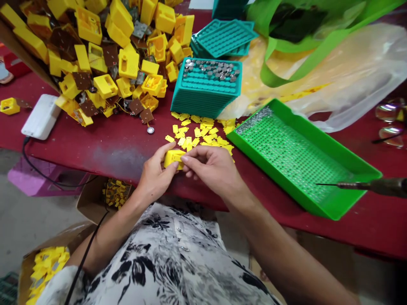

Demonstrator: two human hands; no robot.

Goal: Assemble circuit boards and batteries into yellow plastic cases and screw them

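The left hand (pixel 155 174) grips 1 yellow plastic housing (pixel 172 158) above the near part of the red table (pixel 254 190); the right hand (pixel 218 169) touches its right side, though I cannot tell whether it pinches a smaller part. Yellow tabs (pixel 211 138) lie just beyond, stacked teal trays (pixel 203 99) farther, a green perforated tray (pixel 356 169) right

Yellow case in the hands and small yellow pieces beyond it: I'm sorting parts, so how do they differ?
The yellow case is larger and box-like; the small yellow pieces are flat. The left hand holds the case, the right hand touching it; the pieces lie scattered on the red table cover. Both are yellow.
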